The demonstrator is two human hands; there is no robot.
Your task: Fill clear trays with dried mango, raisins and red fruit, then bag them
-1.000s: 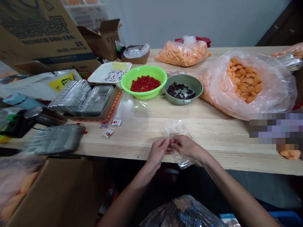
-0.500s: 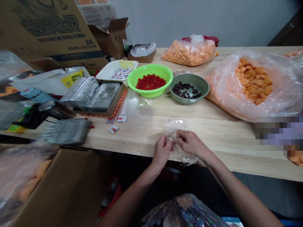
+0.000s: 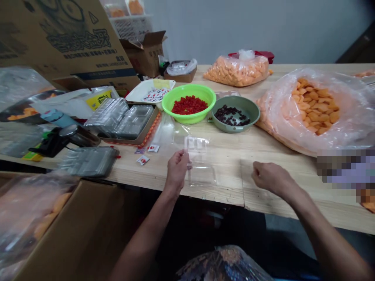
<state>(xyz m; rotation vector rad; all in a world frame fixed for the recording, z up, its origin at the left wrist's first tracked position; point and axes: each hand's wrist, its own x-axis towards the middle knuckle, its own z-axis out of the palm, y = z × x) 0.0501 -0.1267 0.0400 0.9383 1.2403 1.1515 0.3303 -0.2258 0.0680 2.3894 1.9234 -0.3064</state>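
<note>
My left hand pinches the left edge of a clear plastic clamshell box, which lies opened out over the table near its front edge. Its moulded half points away from me; the flat half is nearer. Off to the right, my right hand is closed just above the tabletop. A faint transparent edge shows to the left of its fingers, but what they hold I cannot make out. Beyond the hands stand a green bowl of red pieces and a grey-green bowl with dark dried fruit.
An open bag of orange pieces sits at right, a tied one behind. Stacked clear boxes fill a tray at left, near small printed sachets. A cardboard carton stands below the table's front edge.
My hands have moved apart: the left with the clear box to the left, the right to the right. The box now lies spread open instead of bunched between both hands. The view shifted slightly.
</note>
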